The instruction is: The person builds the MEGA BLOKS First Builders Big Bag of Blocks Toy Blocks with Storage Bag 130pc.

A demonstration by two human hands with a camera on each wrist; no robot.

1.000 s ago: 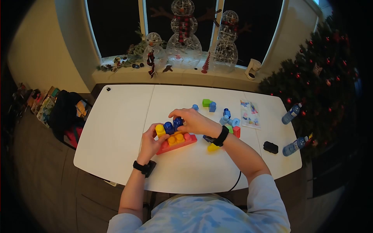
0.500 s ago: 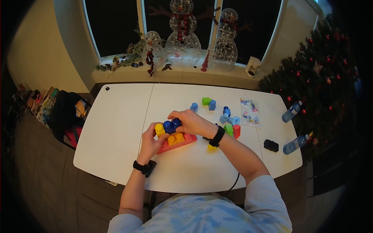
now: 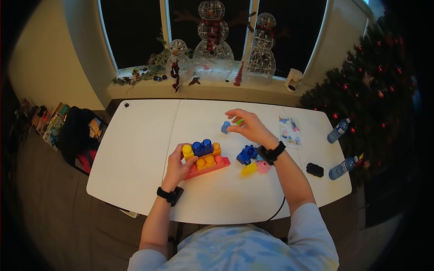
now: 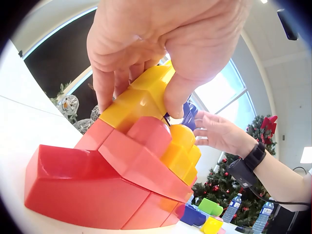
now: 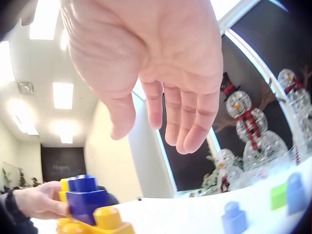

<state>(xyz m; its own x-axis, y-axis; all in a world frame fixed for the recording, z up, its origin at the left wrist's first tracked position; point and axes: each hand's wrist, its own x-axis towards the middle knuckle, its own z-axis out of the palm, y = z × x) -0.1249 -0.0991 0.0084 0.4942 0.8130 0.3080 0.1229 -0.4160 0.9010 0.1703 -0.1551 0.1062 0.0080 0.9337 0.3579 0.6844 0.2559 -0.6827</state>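
A stepped wall of toy building blocks (image 3: 207, 170) stands on the table, red along the bottom, with red and orange blocks above. Its top row has a yellow block (image 4: 141, 100) at the left end and dark blue blocks (image 5: 87, 202) beside it. My left hand (image 3: 177, 166) grips the yellow block, thumb on the near side and fingers behind. My right hand (image 3: 252, 130) is raised over the table with loosely bent fingers and an empty palm, as the right wrist view shows. In the head view its thumb is close to a light blue block (image 3: 225, 128).
Right of the wall lie dark blue blocks (image 3: 246, 154), a yellow block (image 3: 249, 169) and a pink block (image 3: 263, 167), partly under the right wrist. Farther right are a printed bag (image 3: 290, 132), a black case (image 3: 314, 170) and two water bottles (image 3: 338, 131). A cable crosses the front edge.
My right hand has let go of the dark blue blocks on the wall and moved right and away from me, its fingers spreading. The left hand keeps its grip.
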